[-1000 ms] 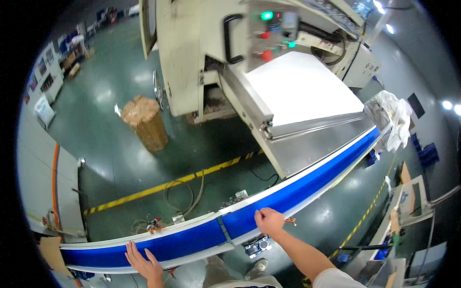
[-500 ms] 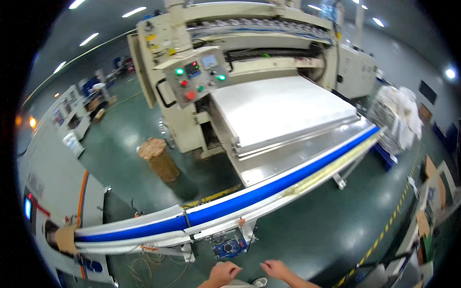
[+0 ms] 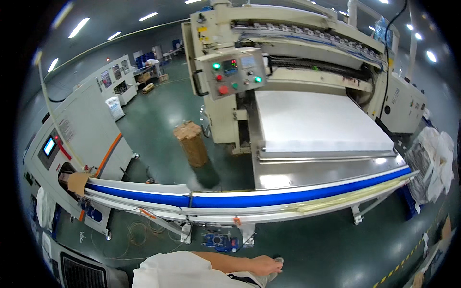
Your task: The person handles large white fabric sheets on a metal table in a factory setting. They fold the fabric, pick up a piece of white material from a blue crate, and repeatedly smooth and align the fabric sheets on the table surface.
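Observation:
My left hand (image 3: 265,265) is low in the picture, right of the middle, with its bare forearm (image 3: 223,261) coming from a white sleeve (image 3: 170,269) and crossing in front of me. Its fingers look curled in; whether anything small lies in them is hidden. A shoe (image 3: 280,260) shows just past the fingertips. My right hand does not show. Beyond the hand runs a long blue conveyor belt (image 3: 240,200) with white side rails. Behind it a wide stack of white sheet material (image 3: 321,120) lies on the metal table of a cream machine (image 3: 307,81).
A control panel (image 3: 230,72) with lit green buttons hangs on the machine. A brown wrapped roll (image 3: 191,144) stands behind the belt. A blue motor (image 3: 220,241) sits beneath it. The belt's left end meets a grey cabinet (image 3: 81,139). Bagged white material (image 3: 430,158) stands at right.
The view has turned left, so the machine and belt sit farther right. Both hands showed before; now the left arm reaches across to the right and the right hand is out of sight.

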`<state>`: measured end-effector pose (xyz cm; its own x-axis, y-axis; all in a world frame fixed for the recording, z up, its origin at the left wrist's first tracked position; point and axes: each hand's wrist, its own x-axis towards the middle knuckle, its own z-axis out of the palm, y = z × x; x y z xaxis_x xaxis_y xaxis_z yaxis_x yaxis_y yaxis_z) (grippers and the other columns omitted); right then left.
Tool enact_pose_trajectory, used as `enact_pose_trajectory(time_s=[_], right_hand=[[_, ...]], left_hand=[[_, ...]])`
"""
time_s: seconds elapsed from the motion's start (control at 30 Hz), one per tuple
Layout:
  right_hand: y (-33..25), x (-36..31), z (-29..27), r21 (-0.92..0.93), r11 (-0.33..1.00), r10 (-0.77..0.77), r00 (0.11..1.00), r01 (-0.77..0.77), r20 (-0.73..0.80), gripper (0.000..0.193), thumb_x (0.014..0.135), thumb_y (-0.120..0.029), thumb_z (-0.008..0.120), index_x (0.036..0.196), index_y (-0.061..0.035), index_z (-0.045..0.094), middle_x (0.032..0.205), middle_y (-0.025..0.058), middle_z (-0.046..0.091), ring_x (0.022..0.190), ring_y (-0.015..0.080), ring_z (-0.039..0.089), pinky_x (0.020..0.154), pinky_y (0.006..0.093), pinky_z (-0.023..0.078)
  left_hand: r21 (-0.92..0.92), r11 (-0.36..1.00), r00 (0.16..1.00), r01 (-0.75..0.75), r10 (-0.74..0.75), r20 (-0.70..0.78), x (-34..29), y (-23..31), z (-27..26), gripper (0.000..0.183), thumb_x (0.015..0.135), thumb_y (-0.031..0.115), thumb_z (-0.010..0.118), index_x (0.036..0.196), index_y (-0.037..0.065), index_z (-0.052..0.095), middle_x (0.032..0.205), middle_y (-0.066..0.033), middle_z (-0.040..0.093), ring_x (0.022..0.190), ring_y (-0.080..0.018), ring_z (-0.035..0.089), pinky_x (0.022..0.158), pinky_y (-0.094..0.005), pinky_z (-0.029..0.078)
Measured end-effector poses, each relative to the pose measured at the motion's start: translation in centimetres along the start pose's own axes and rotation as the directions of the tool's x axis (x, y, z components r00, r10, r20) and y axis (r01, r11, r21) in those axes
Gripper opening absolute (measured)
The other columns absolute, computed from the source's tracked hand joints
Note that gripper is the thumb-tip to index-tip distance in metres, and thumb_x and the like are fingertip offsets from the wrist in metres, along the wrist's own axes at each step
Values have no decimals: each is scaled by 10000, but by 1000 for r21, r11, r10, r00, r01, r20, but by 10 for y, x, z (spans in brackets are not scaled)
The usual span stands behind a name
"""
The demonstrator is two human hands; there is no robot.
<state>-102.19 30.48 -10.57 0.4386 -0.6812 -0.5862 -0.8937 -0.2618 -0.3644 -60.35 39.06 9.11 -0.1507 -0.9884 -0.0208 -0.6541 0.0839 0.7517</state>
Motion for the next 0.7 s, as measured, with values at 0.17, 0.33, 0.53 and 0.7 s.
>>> enact_pose_trajectory(time_s=[0.17, 0.33, 0.53, 0.7], right_hand=[[31, 44, -46, -39, 998, -44, 997, 42, -63, 432, 880, -427, 516, 1029, -39, 633, 991, 259, 633, 980, 396, 598, 854, 459, 471], [-32, 79, -136, 25, 991, -128, 989, 130, -76, 352, 883, -350, 503, 956, -31, 633, 939, 248, 638, 918, 450, 585, 792, 502, 472], [-107, 145, -245, 40, 999, 12, 995, -16, 102, 468, 900, -412, 470, 1216, -69, 520, 1157, 242, 591, 1096, 412, 547, 926, 485, 424], [-139, 219, -299, 247, 921, -261, 948, 302, -183, 270, 851, -288, 600, 895, -27, 657, 758, 129, 662, 695, 244, 634, 647, 350, 501]], left_hand=[[19, 995, 991, 96, -97, 89, 73, -12, 9, 313, 980, 368, 381, 955, 75, 488, 771, -178, 596, 759, -391, 606, 639, -492, 471], [-18, 988, 983, 154, -151, 108, 150, -6, -36, 332, 988, 379, 362, 959, 78, 499, 803, -162, 602, 771, -385, 600, 656, -485, 468], [7, 998, 976, 56, -53, -213, 230, -5, -90, 291, 938, 334, 493, 856, 70, 584, 822, -143, 595, 753, -371, 588, 661, -463, 470], [13, 981, 848, 192, -159, -506, 255, -34, -126, 168, 885, 228, 567, 910, 66, 603, 907, -129, 612, 857, -333, 586, 747, -432, 466]])
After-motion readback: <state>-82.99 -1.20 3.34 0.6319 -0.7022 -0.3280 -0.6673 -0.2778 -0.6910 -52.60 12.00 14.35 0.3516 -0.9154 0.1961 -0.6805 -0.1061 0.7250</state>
